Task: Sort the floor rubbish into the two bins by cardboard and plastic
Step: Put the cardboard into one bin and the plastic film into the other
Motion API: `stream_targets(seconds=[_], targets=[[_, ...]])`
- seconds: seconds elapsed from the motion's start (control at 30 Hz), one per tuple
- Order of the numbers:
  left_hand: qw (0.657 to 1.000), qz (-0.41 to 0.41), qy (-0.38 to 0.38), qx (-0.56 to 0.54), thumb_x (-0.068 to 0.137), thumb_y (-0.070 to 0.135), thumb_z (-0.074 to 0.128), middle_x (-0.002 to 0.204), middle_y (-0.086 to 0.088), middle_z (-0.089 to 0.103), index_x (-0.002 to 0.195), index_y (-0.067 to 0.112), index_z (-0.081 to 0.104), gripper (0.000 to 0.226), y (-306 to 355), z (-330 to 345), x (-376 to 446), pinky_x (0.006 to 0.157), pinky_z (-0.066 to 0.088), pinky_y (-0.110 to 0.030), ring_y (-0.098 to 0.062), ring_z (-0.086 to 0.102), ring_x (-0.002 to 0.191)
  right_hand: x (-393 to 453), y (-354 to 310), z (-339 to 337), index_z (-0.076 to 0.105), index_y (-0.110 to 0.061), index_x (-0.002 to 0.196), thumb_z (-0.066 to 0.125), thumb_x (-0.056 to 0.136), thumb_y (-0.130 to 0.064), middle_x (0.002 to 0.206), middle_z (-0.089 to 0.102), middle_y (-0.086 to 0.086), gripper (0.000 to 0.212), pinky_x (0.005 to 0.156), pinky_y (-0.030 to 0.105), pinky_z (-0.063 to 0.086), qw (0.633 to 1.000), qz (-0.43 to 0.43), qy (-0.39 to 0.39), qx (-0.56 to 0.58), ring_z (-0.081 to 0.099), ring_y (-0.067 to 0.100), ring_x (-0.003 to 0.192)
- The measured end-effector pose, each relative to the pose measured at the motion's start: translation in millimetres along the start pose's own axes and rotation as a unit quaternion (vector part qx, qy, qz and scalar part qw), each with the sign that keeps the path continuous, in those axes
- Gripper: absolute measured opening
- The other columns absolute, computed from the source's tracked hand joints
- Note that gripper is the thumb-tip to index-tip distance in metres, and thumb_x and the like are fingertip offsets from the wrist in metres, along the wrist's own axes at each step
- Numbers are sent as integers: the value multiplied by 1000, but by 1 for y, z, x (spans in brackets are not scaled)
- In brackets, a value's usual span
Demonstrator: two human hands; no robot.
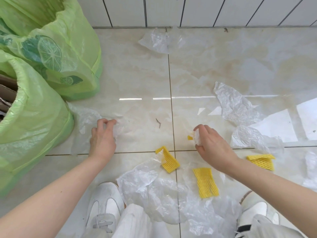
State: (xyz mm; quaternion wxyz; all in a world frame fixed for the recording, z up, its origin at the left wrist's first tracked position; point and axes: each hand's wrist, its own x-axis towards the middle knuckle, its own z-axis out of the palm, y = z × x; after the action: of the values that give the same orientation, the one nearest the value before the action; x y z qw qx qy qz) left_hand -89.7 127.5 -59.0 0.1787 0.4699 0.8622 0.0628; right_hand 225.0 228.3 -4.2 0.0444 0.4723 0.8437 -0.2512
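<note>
Nearest the lens, two pale shoes and light trouser legs are cut off by the bottom edge, with a large crumpled clear plastic sheet spread on the tiles between them.

The right hand is curled round a small wad of clear plastic with a scrap of yellow foam showing at its edge; how much more it holds is hidden by the palm. The left hand has its fingertips bent down, pinching a thin clear plastic film that lies flat on the floor beside the near bin; the film is so transparent that its outline is hard to trace.

Three yellow foam net sleeves lie loose near the right forearm: one partly under a plastic corner, one just below the wrist, one further right. More clear bags lie at right and by the wall.

At left stand two bins lined with green bags, both cropped by the frame. The near bin shows brown cardboard inside; the far bin has contents out of sight.
</note>
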Motion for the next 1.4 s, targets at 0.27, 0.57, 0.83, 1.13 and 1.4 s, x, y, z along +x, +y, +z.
stream_targets(seconds=[0.27,0.57,0.83,1.13,1.4], targets=[[999,-3,-18,-46,78,-2,62,121,-9,38,126,14,49,53,18,4,-22,84,47,-42,-36,50,96,-64,27,15,33,-19,129,60,80,-19,115,51,3,56,81,38,48,996,22,-54,-69,49,26,98],[997,7,-61,-50,81,8,65,107,-11,46,118,14,45,42,42,8,-36,76,45,-39,-35,56,83,-92,23,53,9,-29,145,62,69,-63,144,28,11,98,85,56,50,984,97,-93,-119,32,45,128],[996,70,-45,-23,81,10,68,103,-9,45,112,10,53,34,43,11,-44,73,45,-38,-32,52,89,-67,6,62,49,-27,127,82,38,-25,114,48,13,94,45,40,49,974,90,-73,-193,53,39,88],[987,145,-24,66,69,10,77,105,-16,54,96,4,58,34,29,12,-45,54,51,-41,-38,46,94,-31,10,41,36,-24,130,48,74,6,106,41,8,64,75,34,42,993,85,-78,-36,51,34,88],[994,37,-22,-104,78,6,60,75,1,45,84,12,36,25,37,-24,-35,56,30,-33,-27,43,71,-5,13,9,45,-17,120,56,73,3,95,47,6,52,66,29,34,984,125,17,125,49,27,80]])
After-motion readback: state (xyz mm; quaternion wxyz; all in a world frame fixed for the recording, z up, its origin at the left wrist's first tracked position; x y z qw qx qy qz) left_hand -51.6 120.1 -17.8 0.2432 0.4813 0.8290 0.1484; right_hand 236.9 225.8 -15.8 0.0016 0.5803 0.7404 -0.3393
